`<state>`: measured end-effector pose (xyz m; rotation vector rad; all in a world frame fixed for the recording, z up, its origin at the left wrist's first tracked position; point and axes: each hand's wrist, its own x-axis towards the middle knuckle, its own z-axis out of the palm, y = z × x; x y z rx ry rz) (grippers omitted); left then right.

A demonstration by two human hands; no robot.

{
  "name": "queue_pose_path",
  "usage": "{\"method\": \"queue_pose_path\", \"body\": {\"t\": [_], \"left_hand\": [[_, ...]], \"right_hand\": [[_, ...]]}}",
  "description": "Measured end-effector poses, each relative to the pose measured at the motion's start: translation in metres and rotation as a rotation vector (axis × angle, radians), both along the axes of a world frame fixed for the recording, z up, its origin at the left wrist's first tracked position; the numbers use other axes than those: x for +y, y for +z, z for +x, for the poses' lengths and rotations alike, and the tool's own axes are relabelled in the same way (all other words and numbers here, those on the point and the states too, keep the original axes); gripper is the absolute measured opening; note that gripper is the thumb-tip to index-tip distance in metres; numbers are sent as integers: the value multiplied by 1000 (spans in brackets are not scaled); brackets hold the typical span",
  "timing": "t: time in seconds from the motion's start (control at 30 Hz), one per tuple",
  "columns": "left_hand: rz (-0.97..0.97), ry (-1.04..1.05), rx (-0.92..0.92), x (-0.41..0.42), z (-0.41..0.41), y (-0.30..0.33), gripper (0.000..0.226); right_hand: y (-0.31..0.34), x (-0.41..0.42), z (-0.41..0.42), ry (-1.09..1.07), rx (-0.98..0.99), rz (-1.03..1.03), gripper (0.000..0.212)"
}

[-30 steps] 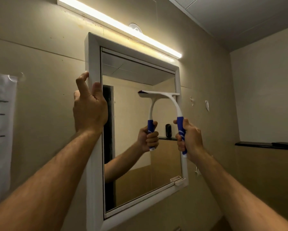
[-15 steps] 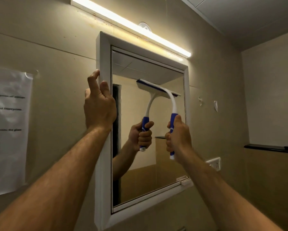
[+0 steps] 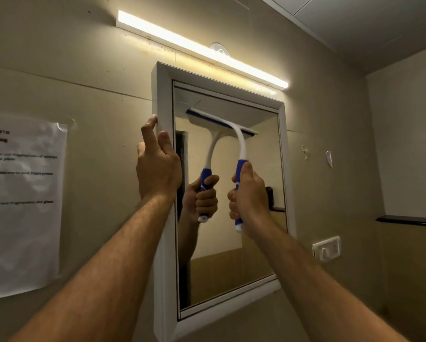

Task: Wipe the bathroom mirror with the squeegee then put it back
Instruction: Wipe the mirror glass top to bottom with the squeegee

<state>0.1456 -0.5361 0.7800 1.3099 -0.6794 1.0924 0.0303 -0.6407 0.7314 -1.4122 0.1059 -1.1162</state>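
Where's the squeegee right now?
In the head view, the squeegee is in the right hand, its blade against the upper mirror, right of the left hand.

Squeegee [image 3: 240,141] on mirror [image 3: 256,218] upper part (light bar [image 3: 202,49] above); paper [image 3: 21,201] left.

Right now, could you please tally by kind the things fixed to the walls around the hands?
Mirror: 1
Light bar: 1
Paper notice: 1
Switch plate: 1
Dark ledge: 1
Total: 5
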Motion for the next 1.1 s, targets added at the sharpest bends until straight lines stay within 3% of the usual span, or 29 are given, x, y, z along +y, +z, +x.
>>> {"method": "queue_pose_path", "body": {"t": [0.13, 0.4, 0.73, 0.97, 1.1], "left_hand": [[-3, -9, 30, 0, 0, 0, 41], [-27, -26, 4, -1, 3, 1, 41], [-48, -79, 1, 3, 1, -2, 50], [-34, -63, -5, 2, 1, -3, 47], [-30, -66, 6, 2, 6, -2, 40]], "right_hand": [[-21, 5, -8, -29, 36, -62, 44], [29, 15, -5, 10, -42, -107, 43], [-53, 5, -12, -24, 108, -132, 43], [3, 1, -18, 33, 18, -112, 45], [-19, 6, -9, -5, 63, -118, 45]]}}
